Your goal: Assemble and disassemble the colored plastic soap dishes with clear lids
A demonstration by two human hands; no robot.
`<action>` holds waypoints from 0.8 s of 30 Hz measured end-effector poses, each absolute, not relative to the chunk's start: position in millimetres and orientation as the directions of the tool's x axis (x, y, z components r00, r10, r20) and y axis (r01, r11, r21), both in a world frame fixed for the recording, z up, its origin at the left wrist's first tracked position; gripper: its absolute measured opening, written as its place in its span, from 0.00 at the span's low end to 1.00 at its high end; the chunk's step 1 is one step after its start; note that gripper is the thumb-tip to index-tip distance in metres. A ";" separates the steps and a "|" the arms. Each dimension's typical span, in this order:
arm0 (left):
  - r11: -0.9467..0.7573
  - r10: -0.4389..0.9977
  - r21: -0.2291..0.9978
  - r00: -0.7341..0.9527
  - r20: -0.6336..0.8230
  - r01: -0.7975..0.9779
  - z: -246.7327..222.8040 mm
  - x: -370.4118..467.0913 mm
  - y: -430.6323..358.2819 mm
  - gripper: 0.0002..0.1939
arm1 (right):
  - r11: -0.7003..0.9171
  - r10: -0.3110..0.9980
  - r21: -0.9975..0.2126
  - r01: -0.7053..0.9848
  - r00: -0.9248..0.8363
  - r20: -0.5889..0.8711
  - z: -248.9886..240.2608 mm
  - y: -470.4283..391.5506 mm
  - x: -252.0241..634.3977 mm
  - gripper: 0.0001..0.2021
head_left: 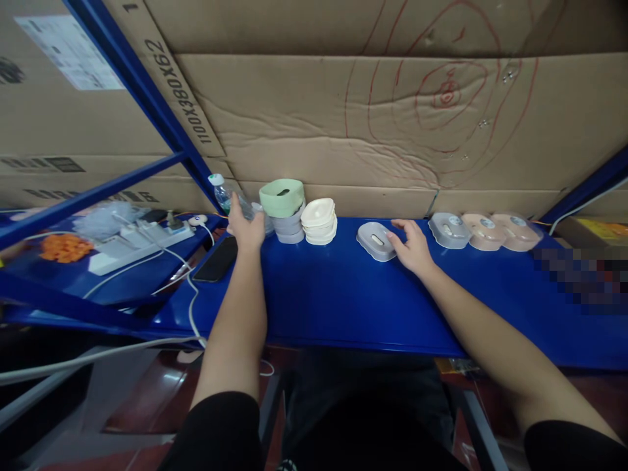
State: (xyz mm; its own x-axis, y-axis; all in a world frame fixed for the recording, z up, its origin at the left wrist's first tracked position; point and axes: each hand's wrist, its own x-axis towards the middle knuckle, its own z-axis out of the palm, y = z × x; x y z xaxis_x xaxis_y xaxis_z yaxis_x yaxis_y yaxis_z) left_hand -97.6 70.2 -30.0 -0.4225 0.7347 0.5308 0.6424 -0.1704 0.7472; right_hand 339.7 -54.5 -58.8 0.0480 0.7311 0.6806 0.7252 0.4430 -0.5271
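My left hand (246,227) is at the left end of the blue shelf, thumb and forefinger apart, in front of a clear plastic bottle (220,190) and clear plastic pieces (258,208) it partly hides. Beside it stands a stack of grey containers (288,226) with a green container (282,198) on top. Right of that is a stack of cream square pieces (319,223). My right hand (413,246), fingers spread, touches the right edge of a grey rounded box (375,241) with a slot in its top.
One grey wrapped box (449,230) and two pink ones (483,232) stand in a row at right. A dark phone (216,260) lies left, near white cables and a power strip (140,246). Orange pieces (65,248) are further left. Cardboard (314,131) backs the shelf.
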 end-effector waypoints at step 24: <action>-0.891 0.409 0.134 0.635 0.656 0.435 -40.7 61.2 -18.9 0.31 | 0.431 0.861 -0.506 0.748 -0.171 0.480 -66.4 -58.4 333.8 0.32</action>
State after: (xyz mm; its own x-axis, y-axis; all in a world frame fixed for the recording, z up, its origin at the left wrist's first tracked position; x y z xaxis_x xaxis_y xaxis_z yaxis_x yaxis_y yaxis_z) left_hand 61.2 -18.9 -40.7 0.6349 0.4086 0.6556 0.4348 -0.8905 0.1339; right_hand 333.8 -58.4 -66.4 -0.1711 0.8606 0.4797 0.7475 0.4305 -0.5058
